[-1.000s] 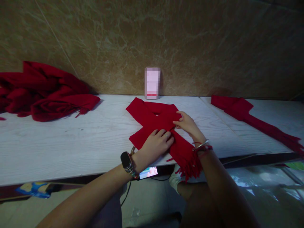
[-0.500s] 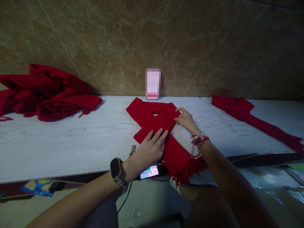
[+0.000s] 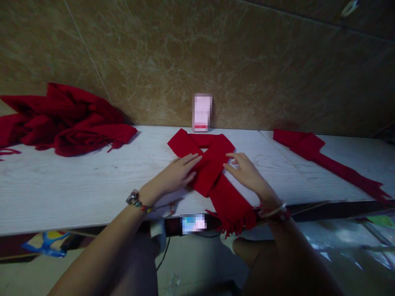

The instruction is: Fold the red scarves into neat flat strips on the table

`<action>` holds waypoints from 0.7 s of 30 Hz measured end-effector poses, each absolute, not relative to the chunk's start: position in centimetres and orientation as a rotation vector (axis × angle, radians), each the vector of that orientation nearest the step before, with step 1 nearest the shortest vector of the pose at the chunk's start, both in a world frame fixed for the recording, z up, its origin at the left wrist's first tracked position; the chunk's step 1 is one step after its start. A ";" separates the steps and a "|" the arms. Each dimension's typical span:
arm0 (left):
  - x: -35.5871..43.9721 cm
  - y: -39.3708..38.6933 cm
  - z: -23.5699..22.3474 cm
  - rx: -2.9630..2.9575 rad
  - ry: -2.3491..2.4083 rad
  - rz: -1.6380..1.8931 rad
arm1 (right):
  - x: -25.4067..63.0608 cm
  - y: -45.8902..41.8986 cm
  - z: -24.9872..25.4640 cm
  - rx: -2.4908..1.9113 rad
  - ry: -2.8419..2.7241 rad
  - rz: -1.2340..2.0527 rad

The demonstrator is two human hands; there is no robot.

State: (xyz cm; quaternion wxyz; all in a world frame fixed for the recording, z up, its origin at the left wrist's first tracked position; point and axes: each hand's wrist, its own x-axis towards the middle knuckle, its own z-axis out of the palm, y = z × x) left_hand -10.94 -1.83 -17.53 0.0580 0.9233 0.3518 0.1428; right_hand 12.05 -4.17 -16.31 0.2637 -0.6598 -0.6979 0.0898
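Observation:
A red fringed scarf (image 3: 212,164) lies folded in a crossed loop at the middle of the white wood-grain bench, its fringe hanging over the front edge. My left hand (image 3: 175,174) rests on the scarf's left side, fingers stretched out and lying flat. At the scarf's right edge is my right hand (image 3: 243,170), thumb and forefinger apart, with nothing visible between them. Its fingertips are at the cloth's edge; whether they touch it I cannot tell.
A heap of red scarves (image 3: 83,119) lies at the left. Another folded red scarf (image 3: 311,148) is on the right. A phone with a pink screen (image 3: 202,112) leans against the brown marbled wall (image 3: 148,61). Below the bench (image 3: 101,185) a second lit screen (image 3: 193,224) shows.
My left hand has moved left and up across the scarf. My right hand has let go of its edge and shifted slightly down. The lower flap now lies smoothly over the tail.

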 end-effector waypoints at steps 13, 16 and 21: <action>-12.4 0.4 -18.0 2.836 0.915 0.394 | 7.5 -10.0 -18.1 -1.676 -2.388 0.035; -11.9 0.0 -18.4 2.575 1.000 0.555 | 8.9 -9.4 -18.2 -1.534 -2.406 0.087; -10.2 -0.7 -18.7 2.320 1.167 0.640 | 10.7 -9.3 -17.7 -1.363 -2.456 0.280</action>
